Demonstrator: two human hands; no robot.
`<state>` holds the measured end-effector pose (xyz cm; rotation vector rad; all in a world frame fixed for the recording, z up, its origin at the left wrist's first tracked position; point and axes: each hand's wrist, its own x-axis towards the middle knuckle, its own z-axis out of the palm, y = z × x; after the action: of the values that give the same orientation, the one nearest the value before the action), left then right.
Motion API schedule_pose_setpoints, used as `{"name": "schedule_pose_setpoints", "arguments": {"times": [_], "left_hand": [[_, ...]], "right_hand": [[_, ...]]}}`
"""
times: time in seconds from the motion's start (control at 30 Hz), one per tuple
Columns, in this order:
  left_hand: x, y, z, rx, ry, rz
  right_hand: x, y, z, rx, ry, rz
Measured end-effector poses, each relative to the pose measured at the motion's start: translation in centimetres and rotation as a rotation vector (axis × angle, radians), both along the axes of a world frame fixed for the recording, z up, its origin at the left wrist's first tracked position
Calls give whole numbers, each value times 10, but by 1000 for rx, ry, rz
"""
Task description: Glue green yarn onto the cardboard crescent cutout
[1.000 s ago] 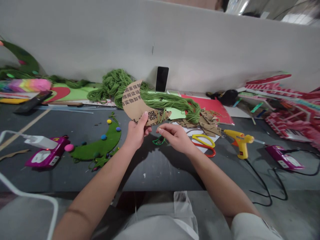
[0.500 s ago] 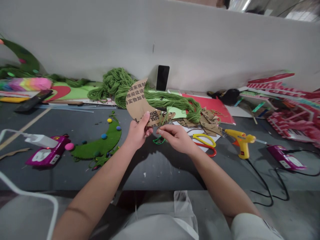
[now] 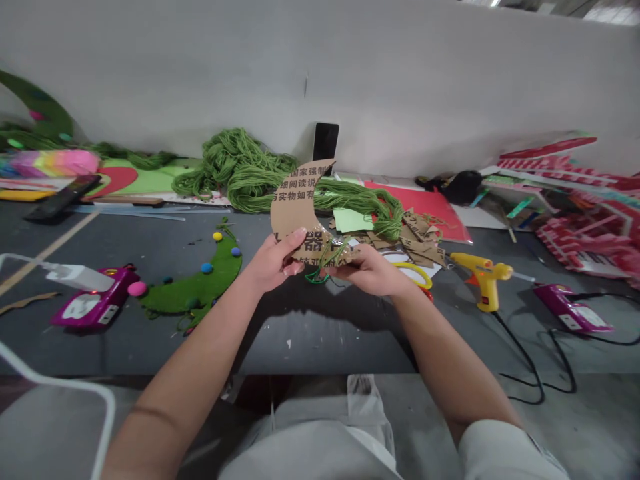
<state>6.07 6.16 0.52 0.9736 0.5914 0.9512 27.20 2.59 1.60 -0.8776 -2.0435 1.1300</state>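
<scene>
A crescent-shaped piece of brown cardboard (image 3: 296, 212) with printed characters is held up over the table, one horn pointing up. My left hand (image 3: 280, 259) grips its lower left part, thumb on the face. At the lower right end my right hand (image 3: 369, 268) is closed on the cardboard, its fingertips partly hidden. Green yarn (image 3: 336, 253) wraps round the crescent near that hand, and glossy patches show along the inner edge. Below the cardboard hangs or lies a small loop of brighter green strand (image 3: 316, 277); which one I cannot tell.
A finished-looking green crescent with pompoms (image 3: 197, 287) lies left. Behind are a heap of green yarn (image 3: 245, 170) and an upright phone (image 3: 326, 141). Right are yellow-handled scissors (image 3: 417, 272), cardboard scraps (image 3: 423, 240), a yellow glue gun (image 3: 481, 277) and its cord; purple power strips (image 3: 573, 310) flank the table.
The cardboard crescent has shifted right and turned slightly. My right hand has gone from pinching the strand below the crescent to holding its right end. The view has tilted slightly.
</scene>
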Motion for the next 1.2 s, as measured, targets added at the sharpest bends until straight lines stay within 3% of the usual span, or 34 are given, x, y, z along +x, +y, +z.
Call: {"name": "schedule_pose_setpoints", "arguments": {"times": [0.43, 0.6, 0.73, 0.93, 1.2], "left_hand": [[-1, -3, -6, 34, 101, -127], [-6, -2, -6, 84, 192, -196], [-12, 0, -6, 180, 342, -202], [-15, 1, -2, 334, 581, -227], [-12, 0, 3, 481, 813, -183]], "right_hand": [[-1, -1, 7, -2, 47, 7], [1, -1, 9, -163, 88, 103], [8, 2, 9, -232, -17, 186], [23, 12, 3, -90, -284, 67], [24, 15, -1, -65, -374, -104]]}}
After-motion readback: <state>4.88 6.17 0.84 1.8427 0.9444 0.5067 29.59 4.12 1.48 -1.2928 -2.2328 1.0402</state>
